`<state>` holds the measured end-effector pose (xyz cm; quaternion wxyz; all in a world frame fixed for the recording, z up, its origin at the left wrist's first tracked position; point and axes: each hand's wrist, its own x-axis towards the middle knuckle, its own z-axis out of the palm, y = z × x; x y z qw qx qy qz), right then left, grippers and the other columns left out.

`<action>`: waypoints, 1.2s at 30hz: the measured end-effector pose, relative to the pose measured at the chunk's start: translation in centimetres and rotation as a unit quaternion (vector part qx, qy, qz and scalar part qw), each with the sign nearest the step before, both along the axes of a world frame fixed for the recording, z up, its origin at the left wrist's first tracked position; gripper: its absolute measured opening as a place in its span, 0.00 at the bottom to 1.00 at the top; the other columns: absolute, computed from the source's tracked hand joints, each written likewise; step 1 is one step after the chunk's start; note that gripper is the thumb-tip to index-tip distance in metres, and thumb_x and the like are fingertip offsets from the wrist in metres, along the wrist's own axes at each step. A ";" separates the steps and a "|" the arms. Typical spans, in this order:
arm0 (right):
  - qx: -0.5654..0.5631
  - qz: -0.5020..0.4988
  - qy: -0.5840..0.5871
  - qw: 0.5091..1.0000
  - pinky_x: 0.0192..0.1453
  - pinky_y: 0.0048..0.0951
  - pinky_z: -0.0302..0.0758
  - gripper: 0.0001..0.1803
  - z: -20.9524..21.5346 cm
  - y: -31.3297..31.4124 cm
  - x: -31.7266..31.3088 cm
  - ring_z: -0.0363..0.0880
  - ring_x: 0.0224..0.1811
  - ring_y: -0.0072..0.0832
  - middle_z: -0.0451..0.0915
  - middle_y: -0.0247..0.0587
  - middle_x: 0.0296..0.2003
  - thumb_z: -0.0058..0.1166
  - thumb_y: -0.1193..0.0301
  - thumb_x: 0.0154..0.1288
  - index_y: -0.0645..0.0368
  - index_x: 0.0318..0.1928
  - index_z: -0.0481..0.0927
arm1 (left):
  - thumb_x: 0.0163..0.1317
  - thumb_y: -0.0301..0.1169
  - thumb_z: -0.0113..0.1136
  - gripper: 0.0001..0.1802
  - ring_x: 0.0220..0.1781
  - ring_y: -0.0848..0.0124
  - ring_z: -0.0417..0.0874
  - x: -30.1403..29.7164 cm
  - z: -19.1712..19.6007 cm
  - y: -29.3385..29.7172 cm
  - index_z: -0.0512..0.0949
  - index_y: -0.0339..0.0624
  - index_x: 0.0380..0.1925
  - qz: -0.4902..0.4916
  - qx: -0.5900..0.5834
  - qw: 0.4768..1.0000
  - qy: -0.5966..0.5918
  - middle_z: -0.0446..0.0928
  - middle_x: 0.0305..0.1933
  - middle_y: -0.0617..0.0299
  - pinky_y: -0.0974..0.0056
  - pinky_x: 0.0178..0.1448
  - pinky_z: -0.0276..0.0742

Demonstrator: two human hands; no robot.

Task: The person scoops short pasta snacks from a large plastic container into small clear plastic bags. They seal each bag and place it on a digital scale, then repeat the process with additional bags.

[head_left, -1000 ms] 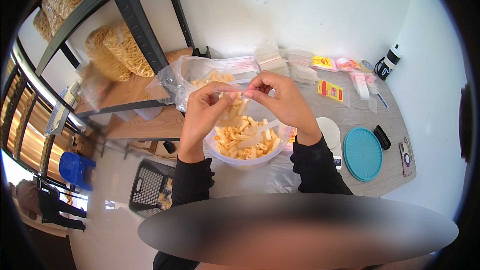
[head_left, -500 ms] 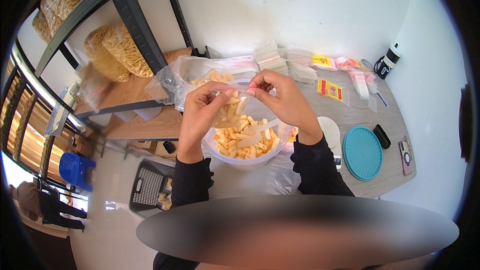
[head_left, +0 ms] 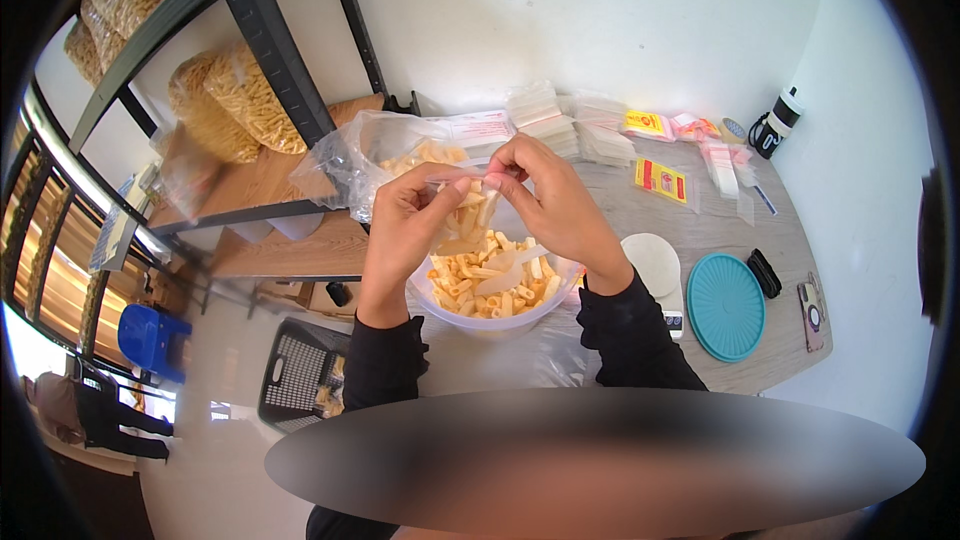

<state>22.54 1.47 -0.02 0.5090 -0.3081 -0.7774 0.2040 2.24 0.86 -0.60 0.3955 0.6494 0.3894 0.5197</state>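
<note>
Both my hands pinch the top edge of a small clear plastic bag (head_left: 464,226) filled with pale yellow tube-shaped snacks. My left hand (head_left: 408,215) grips its left upper corner, fingers closed. At the right part of the same edge, my right hand (head_left: 550,195) pinches with thumb and forefinger. The bag hangs over a translucent bowl (head_left: 480,322) holding more of these snacks. A whitish scoop (head_left: 500,280) lies on the snacks, its handle pointing to the right. Behind my left hand, a large clear bag (head_left: 345,155) of snacks lies open.
Stacks of clear packets (head_left: 545,105) line the wall. A teal lid (head_left: 726,307), a white round scale (head_left: 655,262), a black pouch (head_left: 764,273) and a phone (head_left: 814,312) lie at right. Left are a shelf (head_left: 290,165), a grey crate (head_left: 300,375) and another person (head_left: 95,415).
My right hand has slid slightly left along the bag's top edge, closer to my left hand. My left hand has barely moved.
</note>
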 end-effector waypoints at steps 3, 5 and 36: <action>0.005 -0.025 -0.020 0.999 0.47 0.33 0.73 0.07 0.1 0.0 0.0 0.75 0.39 0.33 0.76 0.42 0.36 0.57 0.73 0.72 0.64 0.42 0.74 | 0.68 0.25 0.64 0.09 0.37 0.81 0.82 0.2 0.1 -0.1 0.83 0.35 0.46 0.002 -0.003 1.000 -0.010 0.85 0.39 0.62 0.74 0.44 0.77; 0.016 -0.030 -0.024 0.999 0.47 0.33 0.73 0.08 0.1 0.1 0.1 0.75 0.40 0.33 0.76 0.42 0.37 0.58 0.73 0.72 0.65 0.42 0.74 | 0.68 0.25 0.65 0.09 0.38 0.81 0.82 0.3 0.1 -0.2 0.81 0.35 0.46 -0.008 0.003 0.999 -0.040 0.85 0.39 0.62 0.74 0.45 0.77; 0.051 -0.036 -0.053 0.997 0.49 0.43 0.71 0.07 0.0 -0.1 -0.5 0.75 0.44 0.48 0.76 0.49 0.38 0.56 0.73 0.69 0.63 0.40 0.73 | 0.71 0.24 0.62 0.04 0.41 0.81 0.82 0.8 0.2 -0.2 0.78 0.34 0.41 -0.041 0.028 0.994 -0.095 0.84 0.39 0.62 0.75 0.43 0.75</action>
